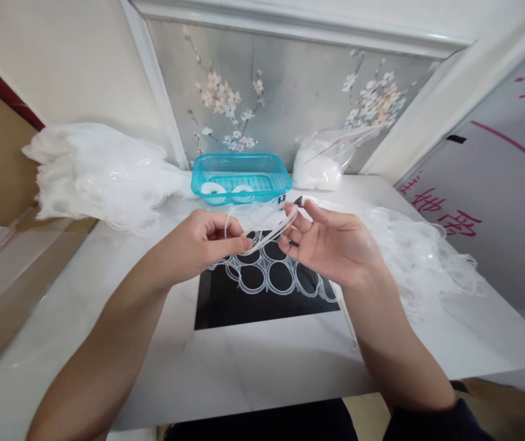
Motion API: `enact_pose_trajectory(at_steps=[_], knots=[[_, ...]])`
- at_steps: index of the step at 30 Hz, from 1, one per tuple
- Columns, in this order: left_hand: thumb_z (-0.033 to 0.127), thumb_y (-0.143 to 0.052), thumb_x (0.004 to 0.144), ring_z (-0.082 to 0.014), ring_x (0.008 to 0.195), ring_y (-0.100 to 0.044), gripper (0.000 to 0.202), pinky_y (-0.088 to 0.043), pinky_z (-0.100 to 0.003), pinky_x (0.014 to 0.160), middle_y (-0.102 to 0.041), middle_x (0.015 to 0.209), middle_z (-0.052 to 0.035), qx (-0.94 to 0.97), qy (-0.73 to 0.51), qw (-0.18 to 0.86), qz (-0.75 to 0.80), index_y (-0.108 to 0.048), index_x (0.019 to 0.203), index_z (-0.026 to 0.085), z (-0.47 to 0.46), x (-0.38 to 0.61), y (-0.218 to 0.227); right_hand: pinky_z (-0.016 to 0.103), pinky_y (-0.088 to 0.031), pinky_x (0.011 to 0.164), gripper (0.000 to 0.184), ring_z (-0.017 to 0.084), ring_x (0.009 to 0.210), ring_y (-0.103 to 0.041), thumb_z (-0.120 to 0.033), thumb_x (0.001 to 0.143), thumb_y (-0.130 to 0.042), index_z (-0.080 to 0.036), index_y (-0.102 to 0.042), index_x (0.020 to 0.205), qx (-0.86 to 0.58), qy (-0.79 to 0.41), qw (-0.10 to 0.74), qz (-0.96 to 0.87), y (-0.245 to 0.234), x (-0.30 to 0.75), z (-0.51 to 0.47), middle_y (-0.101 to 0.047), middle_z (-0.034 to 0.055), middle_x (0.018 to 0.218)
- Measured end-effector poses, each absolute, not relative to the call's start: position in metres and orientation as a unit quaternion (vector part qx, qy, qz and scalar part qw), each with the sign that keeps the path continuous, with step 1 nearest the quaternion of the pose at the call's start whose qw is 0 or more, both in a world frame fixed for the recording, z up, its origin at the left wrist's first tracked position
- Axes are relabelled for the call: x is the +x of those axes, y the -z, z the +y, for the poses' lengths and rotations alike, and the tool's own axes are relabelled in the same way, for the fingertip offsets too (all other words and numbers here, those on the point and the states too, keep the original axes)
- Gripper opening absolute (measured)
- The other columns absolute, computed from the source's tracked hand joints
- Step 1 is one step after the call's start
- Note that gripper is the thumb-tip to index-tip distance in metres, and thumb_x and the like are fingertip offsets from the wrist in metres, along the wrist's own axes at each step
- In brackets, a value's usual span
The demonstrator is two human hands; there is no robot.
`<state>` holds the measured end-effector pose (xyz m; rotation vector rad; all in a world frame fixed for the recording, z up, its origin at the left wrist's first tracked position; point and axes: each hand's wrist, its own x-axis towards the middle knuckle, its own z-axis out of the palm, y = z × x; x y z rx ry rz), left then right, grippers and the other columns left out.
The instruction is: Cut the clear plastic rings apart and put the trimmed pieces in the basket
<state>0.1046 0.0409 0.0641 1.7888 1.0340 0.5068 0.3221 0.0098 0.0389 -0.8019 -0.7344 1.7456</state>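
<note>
Both my hands are raised over a black mat point(262, 309). Thin white plastic rings point(269, 242), bunched into a loop, stretch between them. My left hand point(207, 242) pinches the near end of the rings between thumb and fingers. My right hand point(336, 245) has its palm turned up, and its curled fingers hold the far end. At the tips of my right thumb and forefinger shows a small dark thing point(298, 200) too small to name. Below, clear joined rings point(280, 278) lie in rows on the mat, partly hidden by my hands.
A turquoise plastic basket point(241, 162) with some white rings inside stands at the back. Beside it is a clear zip bag point(321, 162) of white material. White translucent heaps lie left point(101, 174) and right point(409, 251). A whiteboard with red writing point(496, 184) borders the right side.
</note>
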Motion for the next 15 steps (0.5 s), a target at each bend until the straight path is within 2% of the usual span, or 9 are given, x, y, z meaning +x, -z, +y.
enact_pose_trajectory(at_steps=[4, 9, 15], knots=[[0.036, -0.061, 0.079, -0.0081, 0.053, -0.038, 0.027, -0.029, -0.022, 0.049, -0.044, 0.054, 0.0047, 0.769, -0.245, 0.392, 0.442, -0.055, 0.06, 0.018, 0.033, 0.102, -0.07, 0.036, -0.05, 0.079, 0.009, 0.018, 0.087, -0.066, -0.037, 0.08, -0.068, -0.028, -0.067, 0.079, -0.335, -0.722, 0.509, -0.328, -0.041, 0.321, 0.01, -0.072, -0.0028, 0.101], [0.032, -0.058, 0.083, -0.0086, 0.055, -0.041, 0.022, -0.032, -0.022, 0.052, -0.054, 0.059, 0.0041, 0.812, -0.292, 0.222, 0.454, -0.061, 0.066, 0.019, 0.027, 0.098, -0.072, 0.035, -0.049, 0.078, 0.007, 0.017, 0.089, -0.065, -0.035, 0.08, -0.068, -0.029, -0.066, 0.078, -0.318, -0.748, 0.498, -0.303, -0.04, 0.319, 0.008, -0.072, -0.0047, 0.101], [0.027, -0.053, 0.088, -0.0104, 0.059, -0.047, 0.019, -0.035, -0.029, 0.07, -0.056, 0.062, 0.0049, 0.87, -0.294, 0.019, 0.396, -0.06, 0.072, 0.02, 0.023, 0.092, -0.073, 0.032, -0.05, 0.074, 0.006, 0.016, 0.08, -0.064, -0.03, 0.076, -0.071, -0.027, -0.066, 0.077, -0.316, -0.752, 0.511, -0.271, -0.041, 0.316, 0.007, -0.072, -0.002, 0.093]])
